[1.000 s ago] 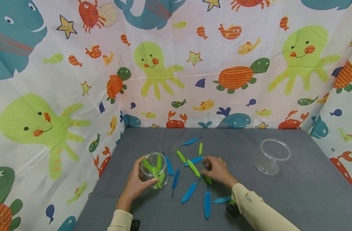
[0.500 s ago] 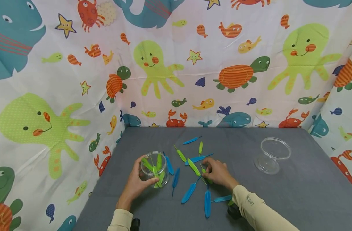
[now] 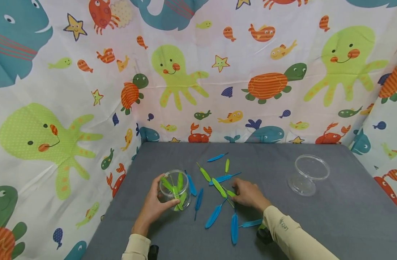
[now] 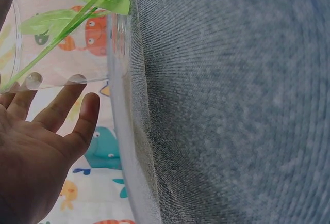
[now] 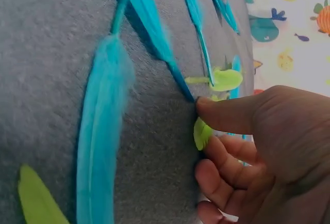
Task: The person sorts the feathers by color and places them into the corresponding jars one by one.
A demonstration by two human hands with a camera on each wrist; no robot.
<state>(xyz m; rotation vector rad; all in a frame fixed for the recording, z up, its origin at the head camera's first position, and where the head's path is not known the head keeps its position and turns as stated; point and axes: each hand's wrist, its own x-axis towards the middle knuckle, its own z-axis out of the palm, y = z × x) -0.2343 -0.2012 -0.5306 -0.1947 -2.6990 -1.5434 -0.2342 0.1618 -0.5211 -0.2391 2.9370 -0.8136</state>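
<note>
In the head view my left hand (image 3: 154,204) holds a clear jar (image 3: 168,198) from its left side, thumb across the front. Several green feathers (image 3: 180,181) stand and lean inside it. The left wrist view shows fingertips (image 4: 76,79) against the clear wall. Over the scattered feathers, my right hand (image 3: 248,195) pinches a small green feather (image 5: 202,133) between thumb and curled fingers; part of it is hidden by the hand. Another green feather (image 3: 219,187) lies just left of that hand, with a blue feather (image 3: 223,178) behind it.
More blue feathers (image 3: 213,217) and green feathers (image 3: 204,174) lie loose on the grey table (image 3: 348,224). A second clear jar (image 3: 301,187) stands at the right. Cloth walls (image 3: 231,65) with sea animals enclose the back and sides.
The right hand's fingers have closed further on the small green feather, which has shifted slightly under them. The left hand and its jar have stayed in place.
</note>
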